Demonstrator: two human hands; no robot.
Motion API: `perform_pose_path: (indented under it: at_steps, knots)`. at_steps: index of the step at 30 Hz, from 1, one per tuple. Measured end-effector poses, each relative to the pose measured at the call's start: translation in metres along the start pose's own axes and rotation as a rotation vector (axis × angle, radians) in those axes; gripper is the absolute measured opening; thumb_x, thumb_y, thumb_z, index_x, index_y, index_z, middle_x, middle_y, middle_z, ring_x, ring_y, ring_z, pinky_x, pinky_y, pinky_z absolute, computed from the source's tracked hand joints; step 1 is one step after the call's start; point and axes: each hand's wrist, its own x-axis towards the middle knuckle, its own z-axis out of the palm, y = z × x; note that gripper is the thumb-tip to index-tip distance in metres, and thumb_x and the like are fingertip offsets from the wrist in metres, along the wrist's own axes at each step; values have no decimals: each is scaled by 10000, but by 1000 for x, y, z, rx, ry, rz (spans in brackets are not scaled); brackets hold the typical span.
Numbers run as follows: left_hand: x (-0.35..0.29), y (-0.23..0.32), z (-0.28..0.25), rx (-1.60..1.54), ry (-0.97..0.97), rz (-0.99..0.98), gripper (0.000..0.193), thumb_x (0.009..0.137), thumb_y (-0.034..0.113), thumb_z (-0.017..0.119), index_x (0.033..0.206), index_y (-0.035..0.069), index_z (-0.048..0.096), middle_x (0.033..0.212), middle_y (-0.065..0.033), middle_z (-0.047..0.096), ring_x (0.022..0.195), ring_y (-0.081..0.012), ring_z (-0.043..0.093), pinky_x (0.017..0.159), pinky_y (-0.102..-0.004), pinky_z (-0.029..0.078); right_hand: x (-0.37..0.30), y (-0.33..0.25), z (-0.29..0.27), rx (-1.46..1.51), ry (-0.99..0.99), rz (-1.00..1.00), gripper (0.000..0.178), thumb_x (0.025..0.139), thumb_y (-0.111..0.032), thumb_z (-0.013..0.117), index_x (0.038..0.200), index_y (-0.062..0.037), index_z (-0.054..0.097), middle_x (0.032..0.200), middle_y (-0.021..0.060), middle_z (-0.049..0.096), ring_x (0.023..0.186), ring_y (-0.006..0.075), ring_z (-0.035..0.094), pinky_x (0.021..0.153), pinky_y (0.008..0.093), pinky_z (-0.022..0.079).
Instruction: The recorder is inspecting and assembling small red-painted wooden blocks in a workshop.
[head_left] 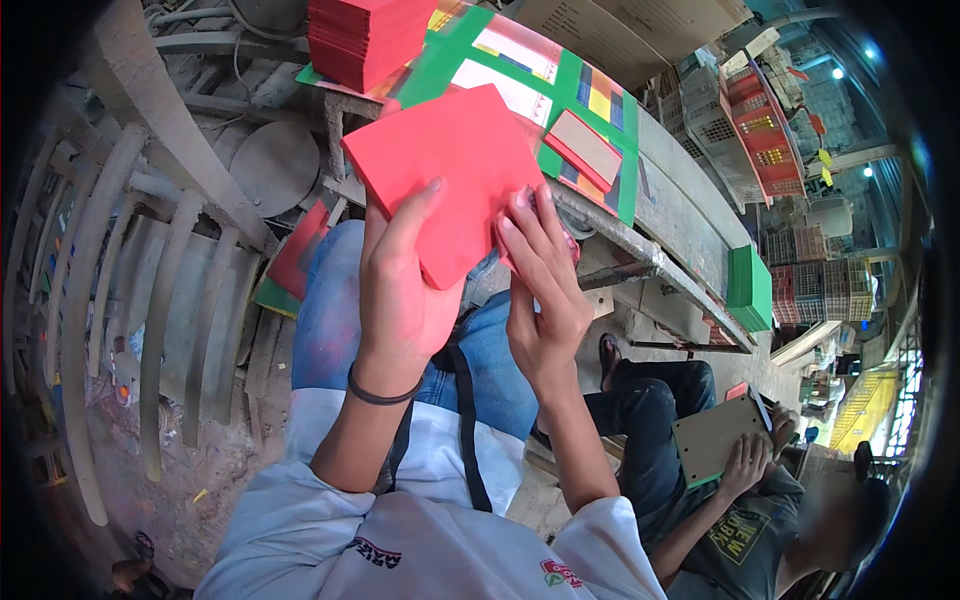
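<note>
A flat red board [455,180] is held up over my lap. My left hand [405,270] is closed on its lower left side, with the thumb lying across the top face. At the board's right edge is my right hand [545,270], its fingers bent and pressed together. A small reddish thing shows partly beneath those fingers; its kind is hidden. Beyond the board stands a bench covered with a green-striped printed sheet [440,60]. On it are a stack of red boards [365,45] and a red-edged block with a beige face [583,150].
To my right a co-worker sits holding a brown board with green edges [715,440]. A stack of green boards [748,290] stands at the bench's far right end. A slatted wooden chair [150,300] is at my left. Plastic crates [760,125] stand at the back right.
</note>
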Motion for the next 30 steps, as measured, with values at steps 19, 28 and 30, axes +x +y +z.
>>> perform_pose_path:
  at_steps: [19,28,30]
  knots:
    - [-9,-6,2,75,32,49,571,906,35,486,1433,58,267,1365,-120,424,1220,-246,480,1003,-373,418,-11,-13,-1,36,-71,-71,443,731,140,535,1144,14,633,1228,179,603,1256,396,476,1018,428,406]
    - [-8,-12,-2,90,72,63,551,910,48,497,1419,51,288,1338,-119,446,1208,-238,489,978,-369,430,-15,-11,-3,38,-84,-42,438,723,126,540,1141,27,626,1224,187,602,1261,394,469,1038,414,395]
    - [-11,-7,1,109,85,47,545,909,51,501,1415,53,297,1323,-117,455,1193,-232,497,975,-368,430,-17,-23,-5,67,-139,-84,450,716,135,520,1141,32,622,1218,194,602,1264,390,468,1038,415,395]
